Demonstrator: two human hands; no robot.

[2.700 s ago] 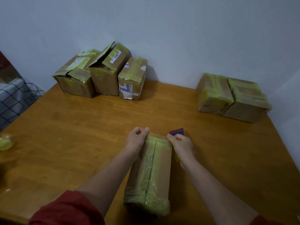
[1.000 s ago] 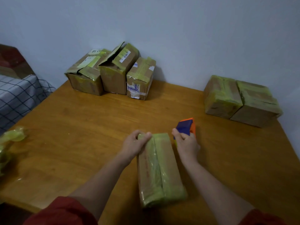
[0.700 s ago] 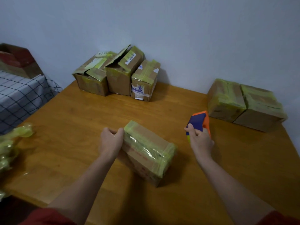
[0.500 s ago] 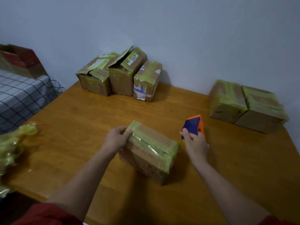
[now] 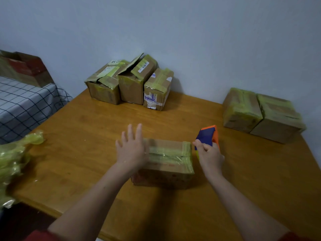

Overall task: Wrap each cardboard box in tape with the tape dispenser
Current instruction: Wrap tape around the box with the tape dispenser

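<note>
Glossy-taped cardboard box (image 5: 166,162), wooden table (image 5: 86,129)

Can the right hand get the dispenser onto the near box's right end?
Probably yes. The right hand grips the tape dispenser just beside that end of the box, nothing between; the left hand rests on the other end.

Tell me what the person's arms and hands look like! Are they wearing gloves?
No gloves! The left hand and right hand are bare, with no rings, watch or bracelets showing. Both forearms are bare too. The left sleeve and right sleeve are red, and only a little of each peeks in at the bottom corners of the picture.
</note>
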